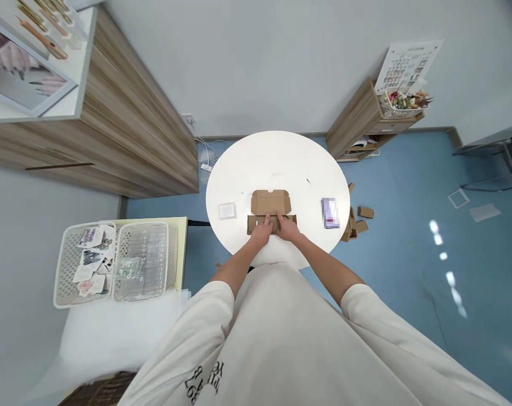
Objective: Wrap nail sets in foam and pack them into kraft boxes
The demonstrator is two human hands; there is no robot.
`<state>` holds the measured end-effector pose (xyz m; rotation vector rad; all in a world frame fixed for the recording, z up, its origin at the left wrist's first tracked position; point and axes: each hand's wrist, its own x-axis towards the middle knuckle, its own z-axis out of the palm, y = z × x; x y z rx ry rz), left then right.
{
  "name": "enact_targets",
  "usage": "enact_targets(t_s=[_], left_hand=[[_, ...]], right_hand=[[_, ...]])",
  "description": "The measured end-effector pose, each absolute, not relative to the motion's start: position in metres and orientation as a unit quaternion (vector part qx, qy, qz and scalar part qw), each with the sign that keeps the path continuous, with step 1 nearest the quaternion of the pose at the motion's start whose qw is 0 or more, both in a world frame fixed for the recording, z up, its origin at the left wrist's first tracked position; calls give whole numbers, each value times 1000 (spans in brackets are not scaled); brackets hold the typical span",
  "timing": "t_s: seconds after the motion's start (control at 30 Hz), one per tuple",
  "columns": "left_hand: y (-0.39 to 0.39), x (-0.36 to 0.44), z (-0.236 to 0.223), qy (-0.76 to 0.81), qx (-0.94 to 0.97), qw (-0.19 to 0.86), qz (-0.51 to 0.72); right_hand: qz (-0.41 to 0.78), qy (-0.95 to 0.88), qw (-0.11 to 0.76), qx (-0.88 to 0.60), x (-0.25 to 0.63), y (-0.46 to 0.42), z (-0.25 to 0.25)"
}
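A flat-lying kraft cardboard box (270,202) sits near the near edge of the round white table (277,155), its lid flap spread away from me and its front panel (256,224) folded partly up. My left hand (261,232) and my right hand (287,227) both grip the middle of the box's front fold, close together. Left of the box lies a small clear packet (228,211). To its right lies a purple and white package (330,213), blurred too much to read.
Flat kraft cardboard pieces (352,223) lie on the blue floor past the table's right edge. A white double basket (112,262) holding printed cards and clear sleeves stands on a pale table at left. A wooden cabinet (112,135) stands at upper left, and a wooden shelf (366,121) at upper right.
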<state>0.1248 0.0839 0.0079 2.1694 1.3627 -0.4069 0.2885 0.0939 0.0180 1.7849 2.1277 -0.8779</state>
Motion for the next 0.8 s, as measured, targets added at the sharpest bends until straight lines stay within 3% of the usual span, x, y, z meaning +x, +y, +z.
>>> enact_targets(t_s=[0.23, 0.47, 0.8], left_hand=[[79, 120, 11, 513, 796, 299, -119], [49, 72, 21, 629, 752, 197, -5], [62, 68, -8, 767, 552, 326, 4]], right_hand=[[-305, 708, 160, 616, 287, 86, 8], [-301, 707, 152, 621, 282, 85, 14], [-320, 688, 198, 620, 278, 87, 26]])
